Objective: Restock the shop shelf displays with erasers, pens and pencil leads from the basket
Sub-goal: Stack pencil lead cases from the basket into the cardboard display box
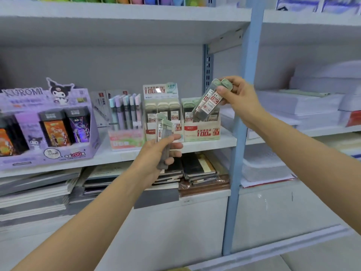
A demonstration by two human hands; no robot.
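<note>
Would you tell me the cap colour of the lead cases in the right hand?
Pale green caps, head view.

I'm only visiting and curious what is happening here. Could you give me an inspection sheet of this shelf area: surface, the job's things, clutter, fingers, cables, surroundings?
Surface: white shelf board, carrying display boxes.
Job's things: right-hand lead cases, tilted in front of the 0.7 box; left-hand lead cases in front of the 0.5 box; pen display beside it.
Clutter: purple Kuromi box; stacked notebooks on the shelf below.
Fingers: left hand grips its cases; right hand pinches its cases near the caps.
Cables: nothing seen.
Surroundings: blue upright post; paper stacks to the right.
</note>
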